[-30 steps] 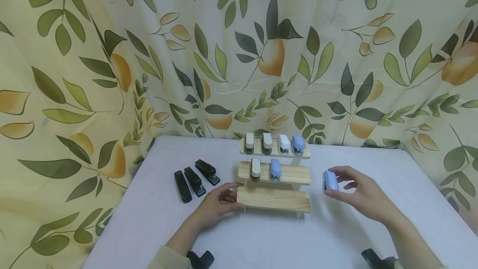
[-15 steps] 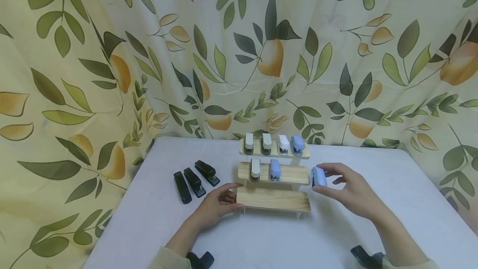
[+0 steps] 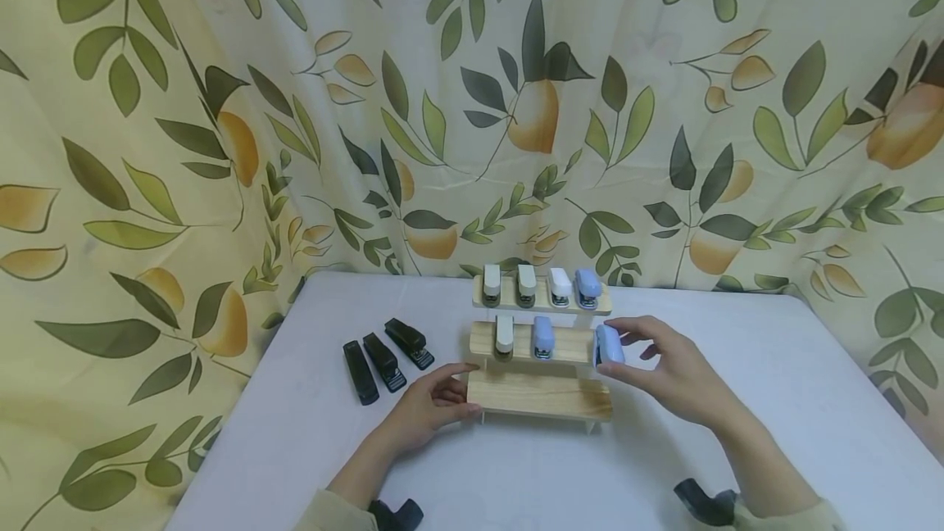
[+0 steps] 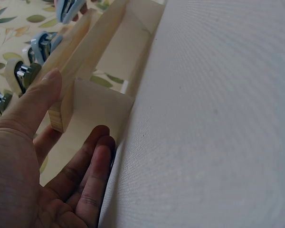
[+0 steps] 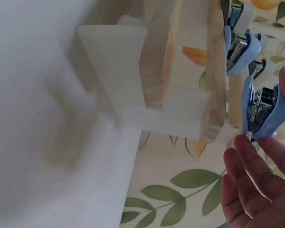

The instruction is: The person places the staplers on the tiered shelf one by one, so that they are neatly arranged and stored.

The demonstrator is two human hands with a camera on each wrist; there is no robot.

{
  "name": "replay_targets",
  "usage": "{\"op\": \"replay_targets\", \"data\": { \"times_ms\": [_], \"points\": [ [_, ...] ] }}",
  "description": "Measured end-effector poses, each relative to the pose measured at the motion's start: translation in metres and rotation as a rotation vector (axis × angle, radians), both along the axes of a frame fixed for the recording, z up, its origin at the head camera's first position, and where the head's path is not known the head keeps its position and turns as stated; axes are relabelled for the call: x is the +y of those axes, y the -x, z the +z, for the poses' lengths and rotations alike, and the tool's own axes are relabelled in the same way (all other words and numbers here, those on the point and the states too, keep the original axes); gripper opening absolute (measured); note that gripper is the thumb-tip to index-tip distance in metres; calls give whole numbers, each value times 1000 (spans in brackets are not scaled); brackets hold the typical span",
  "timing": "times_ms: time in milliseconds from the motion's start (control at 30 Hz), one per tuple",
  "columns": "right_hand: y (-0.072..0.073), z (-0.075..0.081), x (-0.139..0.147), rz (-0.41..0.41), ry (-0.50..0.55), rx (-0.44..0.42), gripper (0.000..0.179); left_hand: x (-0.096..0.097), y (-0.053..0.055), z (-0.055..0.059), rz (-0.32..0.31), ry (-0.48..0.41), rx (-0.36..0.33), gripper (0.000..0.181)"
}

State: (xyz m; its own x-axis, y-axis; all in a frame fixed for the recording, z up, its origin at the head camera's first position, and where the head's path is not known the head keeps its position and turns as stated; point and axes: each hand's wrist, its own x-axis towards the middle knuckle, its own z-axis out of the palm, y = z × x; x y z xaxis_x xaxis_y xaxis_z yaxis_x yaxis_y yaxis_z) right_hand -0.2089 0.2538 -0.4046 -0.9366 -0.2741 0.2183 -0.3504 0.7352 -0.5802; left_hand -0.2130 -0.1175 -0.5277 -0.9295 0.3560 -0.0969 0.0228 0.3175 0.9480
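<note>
My right hand [image 3: 674, 371] pinches a small light-blue stapler [image 3: 609, 345] between thumb and fingers, at the right end of the middle shelf [image 3: 574, 344]. In the right wrist view the stapler [image 5: 276, 115] shows its metal inner parts, close over the shelf's end. On the left, my left hand [image 3: 424, 410] grips the end of the bottom wooden shelf [image 3: 538, 396] of a stepped stand. Its thumb [image 4: 46, 92] lies along the board in the left wrist view, with a finger behind. A grey-white stapler [image 3: 505, 333] and another blue stapler [image 3: 543, 336] stand on the middle shelf.
Several mini staplers, including a white one [image 3: 560, 285] and a blue one [image 3: 588, 285], line the top shelf [image 3: 479, 295]. Three black staplers, one at the left [image 3: 360, 370], lie on the white table [image 3: 501, 474]. A leaf-patterned curtain [image 3: 472, 105] hangs behind.
My right hand has carried the blue stapler leftward, from beside the stand to the right end of the middle shelf. The left hand has stayed on the bottom shelf's end.
</note>
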Motion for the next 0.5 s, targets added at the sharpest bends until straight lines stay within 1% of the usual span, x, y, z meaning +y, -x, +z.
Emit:
{"op": "replay_targets", "data": {
  "times_ms": [500],
  "points": [
    [6,-3,-17,35,-19,5,66,0,-1,1,-4,6,15,57]
  ]
}}
